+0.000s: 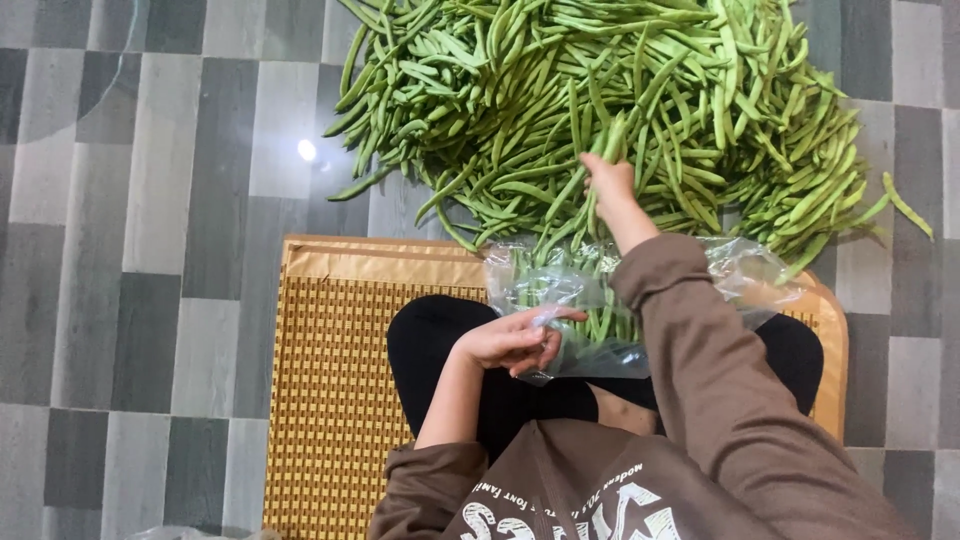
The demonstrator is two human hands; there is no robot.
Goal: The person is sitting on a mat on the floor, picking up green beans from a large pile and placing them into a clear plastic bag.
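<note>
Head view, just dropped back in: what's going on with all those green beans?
A person in a brown sweatshirt sits on a woven yellow mat laid on a grey tiled floor. The right hand grips a few long green bean pods from the big heap of green beans lying on the floor ahead. The left hand pinches the edge of a clear plastic bag on the lap, which already holds some beans.

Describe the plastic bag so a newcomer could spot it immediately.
Start at the big heap of green beans on the grey tiled floor. Just below it, on the person's lap, the left hand holds open a clear plastic bag, crinkly and see-through, with beans inside.
</note>
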